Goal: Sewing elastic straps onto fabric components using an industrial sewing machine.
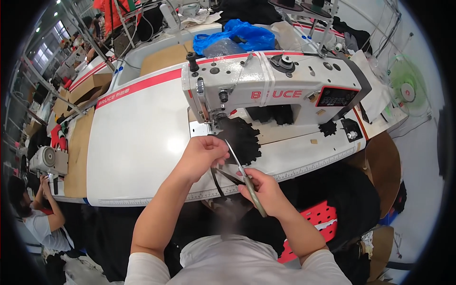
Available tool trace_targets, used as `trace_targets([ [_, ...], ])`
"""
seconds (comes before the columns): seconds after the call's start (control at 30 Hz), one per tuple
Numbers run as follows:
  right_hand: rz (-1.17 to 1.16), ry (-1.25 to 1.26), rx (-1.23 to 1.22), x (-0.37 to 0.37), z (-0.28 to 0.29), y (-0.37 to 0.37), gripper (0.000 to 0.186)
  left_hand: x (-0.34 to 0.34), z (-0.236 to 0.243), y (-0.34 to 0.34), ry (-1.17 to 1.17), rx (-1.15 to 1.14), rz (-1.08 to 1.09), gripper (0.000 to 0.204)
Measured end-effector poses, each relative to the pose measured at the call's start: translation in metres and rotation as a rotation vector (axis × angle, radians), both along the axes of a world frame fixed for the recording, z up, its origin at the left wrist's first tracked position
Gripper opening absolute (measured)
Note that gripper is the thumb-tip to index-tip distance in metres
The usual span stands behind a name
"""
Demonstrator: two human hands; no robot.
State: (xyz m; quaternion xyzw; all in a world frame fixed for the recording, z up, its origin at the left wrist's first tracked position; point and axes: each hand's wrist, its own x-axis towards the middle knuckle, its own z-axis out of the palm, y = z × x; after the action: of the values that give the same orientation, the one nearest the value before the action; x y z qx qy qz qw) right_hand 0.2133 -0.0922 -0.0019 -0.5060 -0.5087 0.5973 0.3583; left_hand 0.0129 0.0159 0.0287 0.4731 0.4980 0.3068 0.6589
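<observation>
My left hand (205,153) is closed in a pinch in front of the sewing machine's needle area. A narrow black fabric strip (217,183) hangs from below its fingers over the table's front edge; the fingers partly hide where it is gripped. In my right hand (267,192) is a pair of scissors (257,195) with greenish handles. Its blades are spread, and the bright one points up beside my left fingertips. Behind them, black fabric pieces (242,142) with jagged edges lie on the table by the needle.
The white sewing machine (228,85) stands across the white table (137,142), which has a ruler strip along its front edge. Blue plastic (237,35) lies behind it. Dark fabric and a red perforated panel (320,219) are at my lower right. Another person (40,213) sits far left.
</observation>
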Motion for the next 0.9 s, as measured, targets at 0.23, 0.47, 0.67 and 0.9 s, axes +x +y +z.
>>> trace_targets([
  [0.23, -0.017, -0.117, 0.123, -0.006, -0.01, 0.012, 0.034, -0.01, -0.013, 0.004, -0.024, 0.001, 0.035, 0.005],
  [0.47, -0.137, -0.193, 0.109, -0.004, 0.004, 0.003, 0.048, -0.013, -0.025, -0.023, -0.152, -0.071, 0.023, 0.006],
  [0.67, -0.299, 0.155, 0.092, -0.01, -0.005, 0.0, 0.046, -0.006, -0.028, -0.05, -0.18, -0.068, -0.144, 0.016],
  [0.9, -0.363, 0.098, 0.198, -0.001, -0.03, -0.025, 0.053, 0.014, -0.04, -0.077, -0.023, 0.005, -0.259, 0.024],
])
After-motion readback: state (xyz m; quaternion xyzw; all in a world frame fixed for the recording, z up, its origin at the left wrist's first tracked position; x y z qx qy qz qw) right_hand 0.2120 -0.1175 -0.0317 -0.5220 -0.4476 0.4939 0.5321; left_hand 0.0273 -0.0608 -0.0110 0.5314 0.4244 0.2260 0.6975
